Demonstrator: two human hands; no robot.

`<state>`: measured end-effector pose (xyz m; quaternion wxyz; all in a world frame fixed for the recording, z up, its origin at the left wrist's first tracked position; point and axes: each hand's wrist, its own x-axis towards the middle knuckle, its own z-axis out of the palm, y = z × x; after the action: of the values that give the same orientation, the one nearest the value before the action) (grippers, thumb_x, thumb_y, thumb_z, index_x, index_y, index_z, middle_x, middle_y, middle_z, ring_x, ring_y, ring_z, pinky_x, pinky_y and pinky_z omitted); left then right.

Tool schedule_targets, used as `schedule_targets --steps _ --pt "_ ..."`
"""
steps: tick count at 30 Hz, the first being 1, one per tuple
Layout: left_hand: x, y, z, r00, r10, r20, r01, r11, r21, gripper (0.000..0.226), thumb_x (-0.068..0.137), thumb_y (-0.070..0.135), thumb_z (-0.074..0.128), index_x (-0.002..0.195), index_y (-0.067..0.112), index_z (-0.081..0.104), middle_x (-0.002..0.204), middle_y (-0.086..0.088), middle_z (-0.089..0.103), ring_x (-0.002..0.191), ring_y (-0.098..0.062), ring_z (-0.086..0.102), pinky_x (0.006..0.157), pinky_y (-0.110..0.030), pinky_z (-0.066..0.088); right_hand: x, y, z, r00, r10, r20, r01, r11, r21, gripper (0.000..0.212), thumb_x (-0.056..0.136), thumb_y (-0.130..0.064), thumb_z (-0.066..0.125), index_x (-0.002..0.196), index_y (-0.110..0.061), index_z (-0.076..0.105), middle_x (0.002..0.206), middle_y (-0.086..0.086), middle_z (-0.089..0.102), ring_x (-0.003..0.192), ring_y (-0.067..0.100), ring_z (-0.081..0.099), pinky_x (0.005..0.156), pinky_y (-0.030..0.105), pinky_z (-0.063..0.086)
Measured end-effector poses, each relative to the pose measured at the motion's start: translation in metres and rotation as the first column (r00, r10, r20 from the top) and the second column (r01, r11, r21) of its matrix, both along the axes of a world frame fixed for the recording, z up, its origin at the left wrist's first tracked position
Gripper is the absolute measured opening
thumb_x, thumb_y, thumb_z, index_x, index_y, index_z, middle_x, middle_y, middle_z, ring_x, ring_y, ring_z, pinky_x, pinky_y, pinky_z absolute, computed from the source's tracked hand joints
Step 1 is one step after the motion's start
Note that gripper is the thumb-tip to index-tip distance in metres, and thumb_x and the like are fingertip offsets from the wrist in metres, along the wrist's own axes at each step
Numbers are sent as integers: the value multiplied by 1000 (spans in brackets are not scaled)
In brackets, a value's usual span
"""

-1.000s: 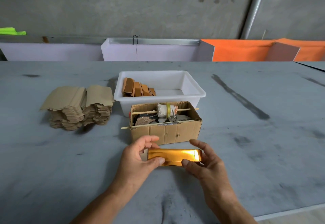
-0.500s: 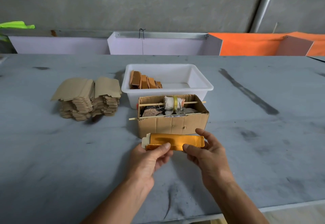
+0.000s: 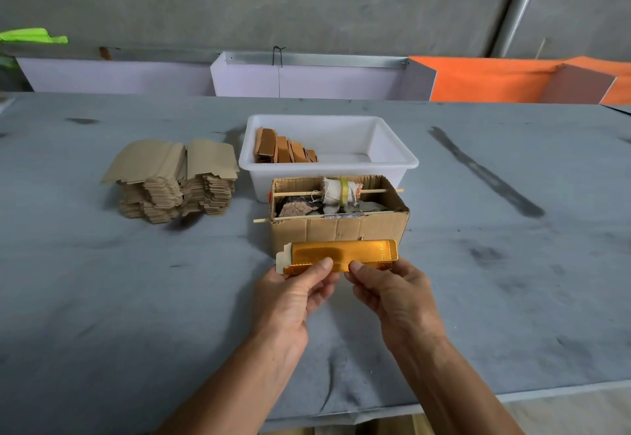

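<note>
A long shiny gold carton (image 3: 341, 255) is held just above the grey table, in front of a brown cardboard box (image 3: 338, 229). My left hand (image 3: 293, 298) pinches its left part, thumb on the gold face. My right hand (image 3: 389, 294) pinches its right part the same way. A pale flap sticks out at the carton's left end. Behind the cardboard box stands a white plastic tub (image 3: 392, 161) with several folded gold-brown cartons (image 3: 283, 149) leaning at its left side.
A stack of flat brown carton blanks (image 3: 174, 181) lies on the table (image 3: 102, 298) to the left. The cardboard box holds a cloth roll (image 3: 338, 190) on a thin stick and scraps. White and orange panels (image 3: 307, 79) line the table's far edge below a concrete wall.
Both hands have lifted the gold carton off the table and moved it toward the cardboard box. The pale flap at its left end now shows.
</note>
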<state>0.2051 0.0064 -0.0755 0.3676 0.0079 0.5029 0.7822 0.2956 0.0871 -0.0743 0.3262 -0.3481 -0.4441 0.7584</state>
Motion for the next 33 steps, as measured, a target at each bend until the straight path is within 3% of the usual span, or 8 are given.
schedule_targets --steps 6,13,23,33 --pt "1 -1 -2 997 -40 63 37 998 59 12 72 -6 67 83 -5 63 69 -14 70 56 -17 68 49 -21 53 -4 1 3 999 -19 30 20 999 -32 17 76 8 69 83 -7 63 64 3 69 59 13 68 53 22 51" --pt "-1 -1 1 998 -26 58 25 1000 15 5 76 -6 66 76 -3 63 60 -13 68 51 -18 66 47 -23 54 -2 1 7 999 26 30 -24 998 -57 11 80 7 64 83 -4 63 65 8 70 58 15 69 50 21 54" --pt "-6 -1 3 993 -77 89 75 997 22 11 82 -6 60 71 -5 61 58 -16 67 50 -20 67 47 -23 55 0 8 6 997 60 53 -52 990 -129 8 83 5 62 80 -3 64 68 10 71 62 16 71 47 21 52" --pt "-11 1 -1 994 -89 60 89 996 -3 14 82 -7 61 68 -5 60 56 -15 66 50 -19 66 48 -24 55 -2 5 2 997 38 63 -31 994 -102 8 83 3 63 81 -5 64 68 8 71 64 16 71 48 21 52"
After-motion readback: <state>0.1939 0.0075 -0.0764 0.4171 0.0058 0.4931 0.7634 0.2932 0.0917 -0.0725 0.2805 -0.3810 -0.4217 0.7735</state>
